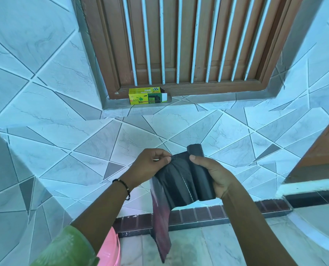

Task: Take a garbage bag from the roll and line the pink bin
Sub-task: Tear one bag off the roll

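Observation:
I hold a black roll of garbage bags (200, 173) out in front of me. My right hand (215, 177) grips the rolled part, thumb on top. My left hand (150, 166) pinches the top corner of the unrolled bag (174, 181) beside the white perforated line. The loose end of that bag (159, 227) hangs down toward the floor. Only the rim of the pink bin (109, 250) shows at the bottom left, partly behind my left arm.
A yellow-green bin-bag box (146, 96) sits on the window ledge below a brown barred window (179, 45). Tiled wall fills the view ahead. A dark brick-patterned strip (198, 214) meets the floor below. A wooden edge (324, 143) stands at the right.

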`<state>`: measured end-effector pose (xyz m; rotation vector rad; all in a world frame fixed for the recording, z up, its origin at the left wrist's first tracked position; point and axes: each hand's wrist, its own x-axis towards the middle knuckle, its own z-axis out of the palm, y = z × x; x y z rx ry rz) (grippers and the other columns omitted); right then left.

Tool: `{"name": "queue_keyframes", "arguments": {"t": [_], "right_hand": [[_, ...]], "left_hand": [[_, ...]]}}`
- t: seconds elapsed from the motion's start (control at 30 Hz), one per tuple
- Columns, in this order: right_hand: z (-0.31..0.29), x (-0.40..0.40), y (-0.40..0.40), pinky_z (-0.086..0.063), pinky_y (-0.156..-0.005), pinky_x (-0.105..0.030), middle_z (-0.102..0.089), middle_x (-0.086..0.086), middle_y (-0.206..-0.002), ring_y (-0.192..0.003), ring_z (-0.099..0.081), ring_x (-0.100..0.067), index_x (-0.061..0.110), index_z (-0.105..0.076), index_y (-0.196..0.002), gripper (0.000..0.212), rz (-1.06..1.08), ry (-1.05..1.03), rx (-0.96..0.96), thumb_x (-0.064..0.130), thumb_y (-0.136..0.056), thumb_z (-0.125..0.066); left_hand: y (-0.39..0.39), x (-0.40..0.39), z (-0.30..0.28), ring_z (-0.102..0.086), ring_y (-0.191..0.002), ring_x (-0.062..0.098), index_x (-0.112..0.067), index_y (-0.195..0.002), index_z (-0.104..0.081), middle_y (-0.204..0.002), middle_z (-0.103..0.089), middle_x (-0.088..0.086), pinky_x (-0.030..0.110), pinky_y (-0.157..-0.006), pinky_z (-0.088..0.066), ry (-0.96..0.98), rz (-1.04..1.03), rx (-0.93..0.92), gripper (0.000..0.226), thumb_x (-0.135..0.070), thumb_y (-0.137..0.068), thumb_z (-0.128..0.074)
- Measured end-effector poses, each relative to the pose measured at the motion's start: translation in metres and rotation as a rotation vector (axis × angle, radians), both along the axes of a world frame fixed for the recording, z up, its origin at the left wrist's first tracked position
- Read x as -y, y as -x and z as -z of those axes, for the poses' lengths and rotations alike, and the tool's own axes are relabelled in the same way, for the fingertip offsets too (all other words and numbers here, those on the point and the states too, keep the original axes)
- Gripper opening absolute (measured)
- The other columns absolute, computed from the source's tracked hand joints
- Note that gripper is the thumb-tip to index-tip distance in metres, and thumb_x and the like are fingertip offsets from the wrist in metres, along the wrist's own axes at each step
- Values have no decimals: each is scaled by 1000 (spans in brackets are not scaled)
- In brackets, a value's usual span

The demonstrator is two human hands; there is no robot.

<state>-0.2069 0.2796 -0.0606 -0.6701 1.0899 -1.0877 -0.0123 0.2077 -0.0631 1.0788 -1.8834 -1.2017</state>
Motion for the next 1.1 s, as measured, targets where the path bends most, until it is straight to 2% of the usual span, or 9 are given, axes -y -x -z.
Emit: {"name": "queue_keyframes", "arguments": {"t": [0.17,0.27,0.5,0.67,0.77,0.87,0.97,1.03,1.1], "right_hand": [[0,0,-2,-50,-86,-43,-65,-22,-107,-93,-62,-33,-1,-62,-116,72,1,33,1,32,-56,-81],[1,2,-3,-49,-89,-47,-62,-25,-113,-96,-60,-35,-5,-56,-121,78,-5,55,2,33,-58,-81],[2,4,-9,-50,-82,-43,-63,-23,-106,-92,-58,-34,-5,-56,-120,80,39,56,5,33,-54,-82],[-2,5,-9,-52,-82,-43,-65,-24,-105,-89,-62,-33,1,-62,-111,60,26,57,-32,31,-62,-80],[-3,5,-9,-51,-88,-48,-64,-29,-113,-97,-63,-38,-4,-60,-115,66,23,55,-36,32,-64,-79],[-6,4,-8,-54,-80,-42,-66,-26,-106,-90,-65,-34,-1,-61,-111,56,28,62,-30,30,-67,-77],[-10,3,-8,-56,-69,-36,-69,-19,-93,-79,-67,-30,1,-63,-101,45,41,81,-37,25,-67,-79],[-11,2,-10,-56,-67,-35,-71,-17,-90,-77,-68,-28,2,-64,-99,43,69,85,-40,25,-65,-76],[-11,2,-11,-56,-76,-39,-70,-19,-99,-86,-66,-32,-1,-64,-107,49,108,76,-33,25,-68,-79]], "left_hand": [[-6,0,-1,-65,-73,8,-20,-80,-74,-81,-75,-2,28,-79,-50,-37,-19,-40,9,-23,-85,-67],[-8,-1,-2,-65,-72,9,-20,-81,-75,-80,-75,0,25,-76,-50,-66,-24,-95,9,-20,-85,-67],[-8,-4,-2,-65,-68,9,-17,-82,-75,-74,-74,-3,17,-67,-50,-141,-50,-207,11,-15,-86,-65],[-8,-5,-8,-63,-69,8,-17,-79,-71,-73,-71,-6,21,-70,-49,-226,12,-106,15,-29,-86,-65],[-11,-9,-11,-68,-83,19,-12,-88,-73,-93,-75,8,33,-84,-53,-341,145,33,41,-48,-68,-75],[-11,-10,-15,-68,-82,22,-11,-90,-74,-93,-74,12,35,-84,-55,-374,203,67,33,-34,-68,-79],[-14,-5,-15,-68,-85,23,-8,-95,-73,-97,-73,13,35,-84,-55,-397,205,40,38,-32,-66,-77],[-14,-5,-14,-67,-88,22,-9,-96,-71,-98,-73,11,33,-85,-53,-351,199,53,31,-27,-72,-77],[-15,-2,-10,-62,-92,16,-14,-97,-66,-99,-68,1,31,-88,-47,-115,49,149,28,-31,-77,-74]]}}
